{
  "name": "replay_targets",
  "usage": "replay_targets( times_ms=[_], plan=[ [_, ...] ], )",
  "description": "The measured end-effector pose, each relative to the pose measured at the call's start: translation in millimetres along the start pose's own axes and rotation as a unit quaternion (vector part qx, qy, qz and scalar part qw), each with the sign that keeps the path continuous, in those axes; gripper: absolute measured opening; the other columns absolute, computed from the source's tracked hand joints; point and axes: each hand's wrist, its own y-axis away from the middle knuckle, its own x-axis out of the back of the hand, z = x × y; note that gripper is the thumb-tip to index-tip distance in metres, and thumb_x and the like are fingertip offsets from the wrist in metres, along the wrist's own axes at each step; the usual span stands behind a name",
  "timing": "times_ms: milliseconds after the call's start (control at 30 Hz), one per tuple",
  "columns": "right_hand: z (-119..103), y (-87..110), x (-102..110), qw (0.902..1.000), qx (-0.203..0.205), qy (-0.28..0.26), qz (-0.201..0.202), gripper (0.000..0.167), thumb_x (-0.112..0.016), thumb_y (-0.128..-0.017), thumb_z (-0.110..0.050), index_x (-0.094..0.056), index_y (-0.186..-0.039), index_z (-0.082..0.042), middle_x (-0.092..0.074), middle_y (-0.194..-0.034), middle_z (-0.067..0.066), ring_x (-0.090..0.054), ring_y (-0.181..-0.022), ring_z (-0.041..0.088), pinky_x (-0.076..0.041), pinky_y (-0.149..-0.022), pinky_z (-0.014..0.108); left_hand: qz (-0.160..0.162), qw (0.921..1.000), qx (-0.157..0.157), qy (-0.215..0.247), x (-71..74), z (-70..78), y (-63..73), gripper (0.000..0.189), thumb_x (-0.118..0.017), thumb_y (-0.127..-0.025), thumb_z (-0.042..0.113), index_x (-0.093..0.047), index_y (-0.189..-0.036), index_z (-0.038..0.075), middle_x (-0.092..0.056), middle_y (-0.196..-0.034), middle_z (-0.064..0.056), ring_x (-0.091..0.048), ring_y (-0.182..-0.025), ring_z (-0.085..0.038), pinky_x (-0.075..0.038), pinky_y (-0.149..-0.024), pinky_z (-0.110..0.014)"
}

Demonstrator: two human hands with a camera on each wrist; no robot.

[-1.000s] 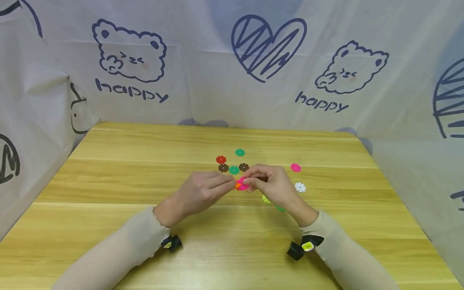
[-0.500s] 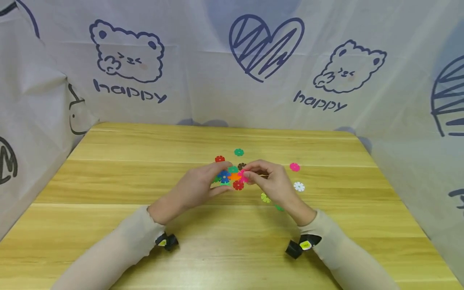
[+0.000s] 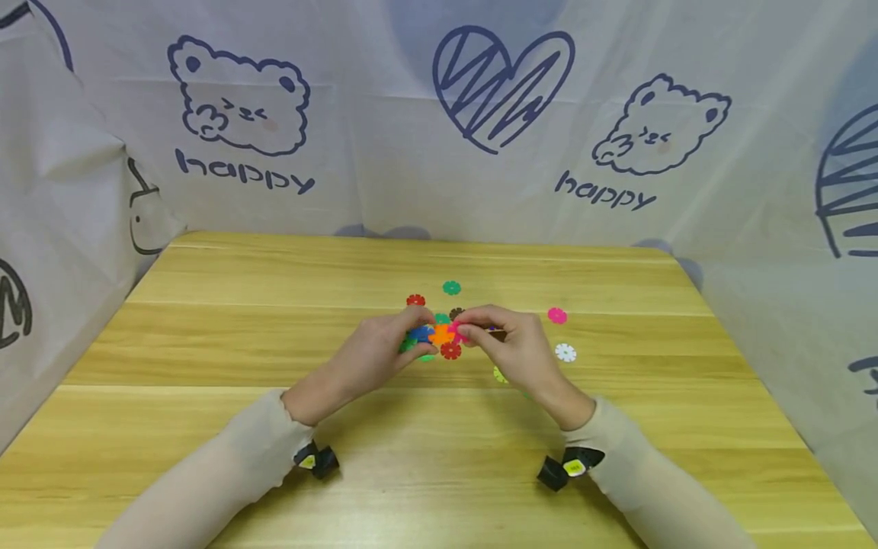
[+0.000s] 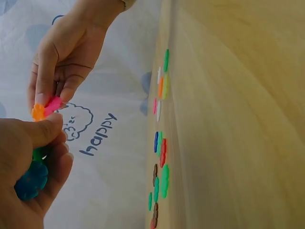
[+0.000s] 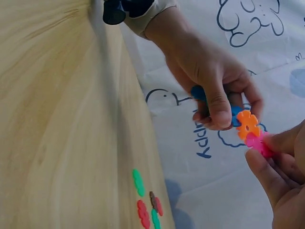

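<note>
Over the table, my two hands hold a small chain of notched, flower-shaped plastic discs between them. My left hand grips a blue disc at the chain's left end, thumb below and fingers above. Beside it comes an orange disc, linked edge to edge. A pink disc follows on the right, pinched between thumb and fingers of my right hand. In the left wrist view, a blue-teal disc shows inside the left hand's curled fingers, partly hidden.
Loose discs lie on the wooden table: a red disc and a green disc behind the hands, another red disc below the chain. To the right are a pink disc, a white disc and a yellow disc.
The left fingers, first together over the pieces, have parted to show the blue disc and now close around it. The orange disc has turned flatter to view. The right hand keeps its pinch.
</note>
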Motion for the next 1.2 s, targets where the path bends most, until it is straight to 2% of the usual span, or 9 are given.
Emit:
replay_targets(
  times_ms=[133, 300, 400, 533, 700, 767, 900, 1000, 1200],
  plan=[
    [-2, -1.5, 4, 0.9995, -0.021, -0.022, -0.005, 0.019, -0.072, -0.090, -0.013, -0.071, -0.108, -0.007, -0.073, -0.096, 0.004, -0.070, -0.080, 0.029, -0.057, -0.071, 0.029, -0.026, 0.9945, 0.068, 0.075, -0.1, 0.8, -0.7, 0.041, -0.077, -0.086, 0.020, -0.054, -0.117, 0.007, -0.071, -0.093, -0.005, -0.066, -0.075, -0.013, -0.054, -0.066, -0.026],
    [-3, -5.4, 9, 0.9952, -0.072, -0.065, -0.008, 0.019, -0.071, -0.092, -0.013, -0.068, -0.109, -0.005, -0.072, -0.092, 0.006, -0.069, -0.081, 0.034, -0.057, -0.071, 0.032, -0.084, 0.9691, 0.156, 0.171, 3.5, 0.7, -1.7, 0.042, -0.067, -0.093, 0.036, -0.057, -0.125, 0.011, -0.068, -0.108, -0.001, -0.065, -0.090, -0.017, -0.054, -0.075, -0.035],
    [-1, -7.7, 11, 0.9913, -0.093, -0.092, -0.015, 0.018, -0.070, -0.092, -0.013, -0.069, -0.108, -0.004, -0.072, -0.093, 0.008, -0.069, -0.082, 0.031, -0.058, -0.075, 0.034, -0.092, 0.9576, 0.182, 0.203, 5.9, 0.4, -2.8, 0.037, -0.054, -0.100, 0.040, -0.061, -0.125, 0.012, -0.066, -0.117, -0.003, -0.065, -0.105, -0.021, -0.053, -0.086, -0.041],
    [2, -9.2, 9, 0.9887, -0.097, -0.110, -0.029, 0.018, -0.070, -0.092, -0.013, -0.071, -0.107, -0.003, -0.071, -0.097, 0.010, -0.069, -0.083, 0.026, -0.057, -0.078, 0.036, -0.082, 0.9442, 0.196, 0.251, 5.1, -1.6, -4.2, 0.039, -0.045, -0.104, 0.041, -0.063, -0.123, 0.012, -0.065, -0.119, -0.006, -0.066, -0.102, -0.022, -0.054, -0.085, -0.045],
    [7, -9.0, 4, 0.9878, -0.089, -0.115, -0.055, 0.016, -0.068, -0.093, -0.010, -0.072, -0.106, -0.002, -0.070, -0.100, 0.011, -0.068, -0.083, 0.026, -0.057, -0.078, 0.038, -0.102, 0.9099, 0.232, 0.329, -1.3, -3.6, -4.3, 0.043, -0.048, -0.102, 0.044, -0.061, -0.125, 0.010, -0.063, -0.118, -0.006, -0.063, -0.102, -0.026, -0.057, -0.078, -0.040],
    [8, -8.5, 3, 0.9870, -0.091, -0.117, -0.062, 0.016, -0.068, -0.093, -0.010, -0.072, -0.106, -0.003, -0.070, -0.100, 0.010, -0.068, -0.084, 0.025, -0.057, -0.078, 0.037, -0.110, 0.9002, 0.243, 0.344, -4.0, -3.5, -4.1, 0.042, -0.049, -0.101, 0.044, -0.061, -0.125, 0.011, -0.063, -0.118, -0.005, -0.063, -0.101, -0.026, -0.057, -0.077, -0.037],
    [9, -7.8, 1, 0.9845, -0.100, -0.125, -0.070, 0.016, -0.068, -0.093, -0.009, -0.072, -0.107, -0.002, -0.070, -0.100, 0.010, -0.068, -0.084, 0.025, -0.057, -0.078, 0.036, -0.109, 0.8980, 0.248, 0.347, -9.3, -3.8, -2.9, 0.036, -0.052, -0.101, 0.042, -0.064, -0.121, 0.015, -0.063, -0.109, -0.004, -0.061, -0.090, -0.024, -0.056, -0.074, -0.037],
    [10, -7.9, -1, 0.9827, -0.107, -0.132, -0.075, 0.015, -0.067, -0.093, -0.006, -0.070, -0.106, 0.000, -0.070, -0.099, 0.012, -0.068, -0.083, 0.025, -0.057, -0.078, 0.037, -0.103, 0.8953, 0.246, 0.357, -12.4, -3.9, -2.1, 0.032, -0.054, -0.101, 0.039, -0.067, -0.117, 0.015, -0.064, -0.104, -0.010, -0.059, -0.086, -0.025, -0.055, -0.072, -0.038],
    [13, -8.5, -4, 0.9804, -0.117, -0.139, -0.076, 0.014, -0.066, -0.094, -0.006, -0.067, -0.105, 0.001, -0.070, -0.097, 0.013, -0.069, -0.083, 0.023, -0.058, -0.076, 0.037, -0.099, 0.8776, 0.249, 0.397, -16.2, -3.3, -1.1, 0.027, -0.057, -0.101, 0.033, -0.066, -0.112, 0.011, -0.062, -0.104, -0.025, -0.064, -0.083, -0.027, -0.057, -0.070, -0.040]
  ],
)
